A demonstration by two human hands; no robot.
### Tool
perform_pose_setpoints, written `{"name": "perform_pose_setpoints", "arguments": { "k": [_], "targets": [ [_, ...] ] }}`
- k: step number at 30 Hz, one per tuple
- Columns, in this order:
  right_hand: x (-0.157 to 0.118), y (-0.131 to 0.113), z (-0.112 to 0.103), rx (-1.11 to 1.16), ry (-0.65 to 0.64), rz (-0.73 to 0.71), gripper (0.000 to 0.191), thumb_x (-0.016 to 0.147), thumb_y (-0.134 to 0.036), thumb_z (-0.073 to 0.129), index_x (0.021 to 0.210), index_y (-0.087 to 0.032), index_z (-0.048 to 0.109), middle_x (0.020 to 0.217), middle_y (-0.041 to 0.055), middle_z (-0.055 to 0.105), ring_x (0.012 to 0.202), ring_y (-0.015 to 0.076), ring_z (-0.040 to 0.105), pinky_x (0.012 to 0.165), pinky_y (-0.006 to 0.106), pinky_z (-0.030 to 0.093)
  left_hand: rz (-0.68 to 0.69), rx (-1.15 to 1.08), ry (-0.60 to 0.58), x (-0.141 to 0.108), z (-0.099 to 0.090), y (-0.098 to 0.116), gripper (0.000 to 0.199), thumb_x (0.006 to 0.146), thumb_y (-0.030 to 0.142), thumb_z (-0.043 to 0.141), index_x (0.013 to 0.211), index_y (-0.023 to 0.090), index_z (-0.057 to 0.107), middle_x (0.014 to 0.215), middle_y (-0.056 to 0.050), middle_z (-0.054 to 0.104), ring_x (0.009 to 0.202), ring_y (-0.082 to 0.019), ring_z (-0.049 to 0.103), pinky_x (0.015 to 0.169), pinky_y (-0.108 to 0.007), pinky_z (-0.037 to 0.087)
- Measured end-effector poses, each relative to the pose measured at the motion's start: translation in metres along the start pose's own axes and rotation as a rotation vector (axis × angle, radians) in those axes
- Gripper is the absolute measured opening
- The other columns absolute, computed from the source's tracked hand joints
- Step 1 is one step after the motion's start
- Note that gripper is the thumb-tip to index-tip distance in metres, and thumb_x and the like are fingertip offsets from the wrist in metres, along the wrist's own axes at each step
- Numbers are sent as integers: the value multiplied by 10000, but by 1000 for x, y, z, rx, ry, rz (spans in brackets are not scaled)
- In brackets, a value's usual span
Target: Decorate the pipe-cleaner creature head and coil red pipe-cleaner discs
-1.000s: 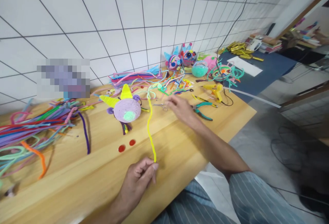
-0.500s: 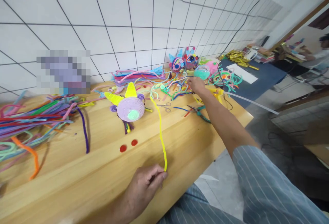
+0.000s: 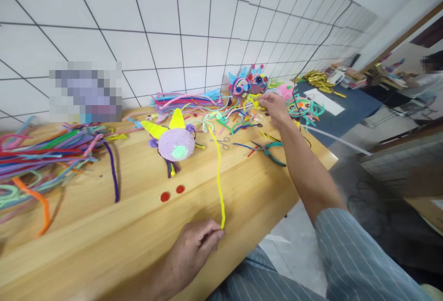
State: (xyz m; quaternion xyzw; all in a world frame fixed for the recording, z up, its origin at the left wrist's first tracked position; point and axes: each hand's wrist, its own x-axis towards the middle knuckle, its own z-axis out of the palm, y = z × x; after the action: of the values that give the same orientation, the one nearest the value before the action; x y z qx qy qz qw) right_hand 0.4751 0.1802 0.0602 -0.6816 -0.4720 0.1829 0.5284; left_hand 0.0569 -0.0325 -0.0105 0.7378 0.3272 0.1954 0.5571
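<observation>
My left hand (image 3: 197, 250) is closed at the table's front, pinching the lower end of a long yellow pipe cleaner (image 3: 219, 181). Its far end reaches some pale green pipe cleaners. Stretched toward the back, my right hand (image 3: 276, 107) has its fingertips closed on a crumpled yellow piece (image 3: 254, 100), whose exact kind I cannot make out. Between the hands lie small scissors (image 3: 224, 142) and teal-handled pliers (image 3: 273, 153). A lilac coiled pipe-cleaner head (image 3: 176, 144) with yellow horns and a mint snout rests left of the yellow strand. Two red discs (image 3: 180, 189) lie in front of it.
Loose pipe cleaners (image 3: 69, 149) heap at the left, and another bundle (image 3: 187, 100) lies along the tiled wall. Finished coiled figures (image 3: 238, 84) stand at the back. A black cable (image 3: 325, 38) hangs down at the right. Beyond is a blue table (image 3: 360, 103).
My right hand now holds the yellow piece, which has appeared left of its fingertips; the yellow stuff beside its forearm is mostly gone. My left hand keeps its pinch.
</observation>
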Motion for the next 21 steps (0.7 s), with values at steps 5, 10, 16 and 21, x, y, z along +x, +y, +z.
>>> {"name": "perform_pose_setpoints", "arguments": {
  "k": [5,10,16,21],
  "targets": [
    [-22,-21,6,310,-46,66,162,804,-195,823,856,-206,670,831,-22,692,696,100,652,637,225,558,45,-31,148,-9,-11,19,340,995,362,608,703,208,693,585,-5,661,530,-123,605,550,-212,470],
    [-41,-41,14,446,-169,149,209,804,-213,865,864,-212,665,856,-26,703,693,105,693,645,247,592,64,67,569,-27,-69,66,343,952,439,706,668,247,696,605,-3,671,642,-189,683,640,-295,590],
    [-75,-57,29,502,-330,130,245,715,-263,906,860,-201,719,808,-24,713,658,111,662,566,228,568,-162,373,1002,-24,-175,73,374,986,565,617,768,262,642,672,25,641,651,-194,589,644,-335,506],
    [-102,-64,41,480,-441,119,241,695,-294,888,856,-204,732,787,-22,703,609,114,622,484,223,497,-380,928,981,-21,-232,47,459,936,641,566,917,198,683,716,29,546,774,-201,650,662,-288,333]
  ]
}}
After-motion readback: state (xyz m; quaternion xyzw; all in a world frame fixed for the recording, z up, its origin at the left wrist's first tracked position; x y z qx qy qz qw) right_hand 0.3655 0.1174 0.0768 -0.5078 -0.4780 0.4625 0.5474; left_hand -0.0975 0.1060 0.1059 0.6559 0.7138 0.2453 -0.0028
